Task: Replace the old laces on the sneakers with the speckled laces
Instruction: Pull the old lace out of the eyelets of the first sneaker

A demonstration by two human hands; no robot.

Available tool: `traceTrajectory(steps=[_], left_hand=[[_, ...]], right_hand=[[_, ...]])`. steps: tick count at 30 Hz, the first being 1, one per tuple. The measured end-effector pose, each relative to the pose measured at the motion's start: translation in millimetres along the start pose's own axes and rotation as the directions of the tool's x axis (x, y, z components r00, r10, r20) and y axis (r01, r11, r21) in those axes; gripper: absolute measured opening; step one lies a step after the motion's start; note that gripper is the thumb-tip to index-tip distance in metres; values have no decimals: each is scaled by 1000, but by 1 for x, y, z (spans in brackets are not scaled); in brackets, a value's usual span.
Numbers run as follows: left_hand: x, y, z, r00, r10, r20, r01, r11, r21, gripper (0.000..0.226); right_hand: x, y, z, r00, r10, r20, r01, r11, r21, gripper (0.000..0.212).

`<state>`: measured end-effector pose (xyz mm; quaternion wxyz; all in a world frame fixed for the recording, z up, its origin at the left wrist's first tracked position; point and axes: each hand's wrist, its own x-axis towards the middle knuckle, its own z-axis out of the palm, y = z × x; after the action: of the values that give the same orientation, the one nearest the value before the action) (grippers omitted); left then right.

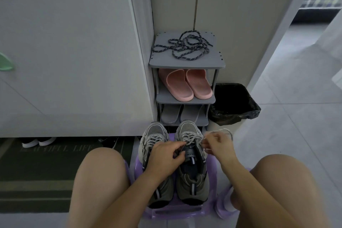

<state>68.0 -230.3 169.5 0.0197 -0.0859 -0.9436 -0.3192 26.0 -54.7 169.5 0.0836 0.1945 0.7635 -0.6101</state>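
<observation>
Found old lace [191, 138] soft, limp, light; pinched by right hand [217, 143] at two o'clock of sneaker [192, 185]; left hand [164, 157] apparently gripping tongue [191, 155]. Judged best taken near tip.

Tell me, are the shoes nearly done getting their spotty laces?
Not nearly; nothing looks finished. Right now the right hand pulls the old grey lace loose from one sneaker while the left hand holds that sneaker. Still left: the other sneaker is laced in grey, and the speckled laces lie on the shoe rack, unthreaded.
</observation>
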Motion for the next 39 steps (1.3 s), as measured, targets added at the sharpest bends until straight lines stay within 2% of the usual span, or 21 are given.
traceTrajectory(steps=[2,3,7,8,9,11,12,15,19,22,24,27,29,32,34,37,39], left_hand=[[1,1,-1,1000,-5,16,5,1000,0,44],[1,2,-1,1000,-9,24,9,1000,3,44],[0,3,-1,1000,-12,24,12,1000,1,43],[-1,3,-1,1000,-16,22,16,1000,1,43],[-1,3,-1,1000,-20,22,20,1000,1,43],[0,2,0,999,-30,26,30,1000,-4,43],[0,1,0,999,-35,31,36,999,-6,43],[1,0,1,998,-42,42,42,999,4,40],[5,0,-1,993,-110,36,112,993,-45,23],[14,2,-3,978,-195,80,196,981,-8,22],[21,5,-3,965,-234,115,234,972,20,21],[28,10,-1,955,-266,129,261,964,54,21],[31,12,0,952,-282,118,274,958,80,20],[36,14,0,945,-306,118,296,951,95,17],[38,13,0,941,-314,130,303,948,99,18],[40,12,0,934,-331,135,320,942,97,18],[41,13,0,933,-337,129,327,941,92,18]], right_hand=[[-5,1,2,991,-63,117,81,985,-154,16],[-5,2,2,987,-81,135,110,969,-219,20],[-5,1,0,993,-102,62,119,899,-423,35],[-5,0,0,994,-97,45,107,905,-411,35],[-5,-1,1,997,-73,22,76,942,-326,32],[-5,-5,2,999,33,-13,-33,998,-46,24],[-4,-7,0,997,76,-25,-75,997,33,23],[0,-3,-8,991,125,-48,-127,991,-45,31],[-3,5,-14,969,243,47,-213,914,-346,31],[-9,4,-17,989,120,85,-50,814,-578,40],[-12,1,-17,995,-19,96,74,792,-606,37],[-8,-1,-14,979,-157,128,203,772,-603,19],[-2,-2,-10,969,-210,126,243,760,-603,15],[8,-5,-5,964,-235,121,260,760,-596,28],[12,-9,-1,951,-256,173,308,742,-596,32],[14,-10,1,922,-281,267,387,644,-659,27],[11,-11,0,917,-304,259,393,567,-725,20]])
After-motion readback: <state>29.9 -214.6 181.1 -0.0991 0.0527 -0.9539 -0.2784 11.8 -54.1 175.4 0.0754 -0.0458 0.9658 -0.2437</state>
